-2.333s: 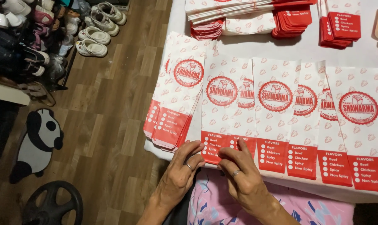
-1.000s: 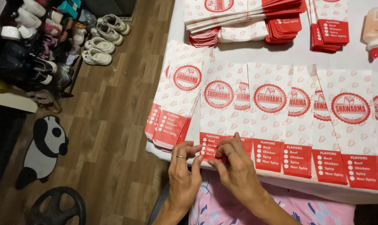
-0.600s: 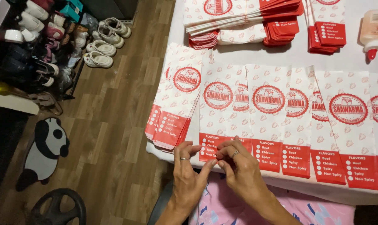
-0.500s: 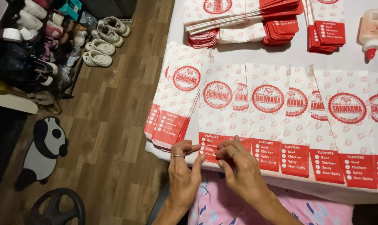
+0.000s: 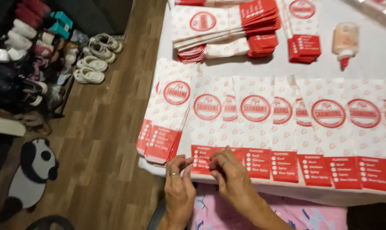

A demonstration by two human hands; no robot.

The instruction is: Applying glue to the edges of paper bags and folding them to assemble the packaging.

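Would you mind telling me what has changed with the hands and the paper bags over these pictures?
Both hands, flat on the leftmost bag in the row at first, lifted: left hand and right hand now pinch its red bottom edge. The bag row, side stack and glue bottle stayed put.

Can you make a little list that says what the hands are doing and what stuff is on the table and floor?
left hand: fingers at the bottom edge of the leftmost paper bag
right hand: fingers on that bag's red end
table: overlapping row of bags, bag stacks, glue bottle
floor: shoes, panda mat
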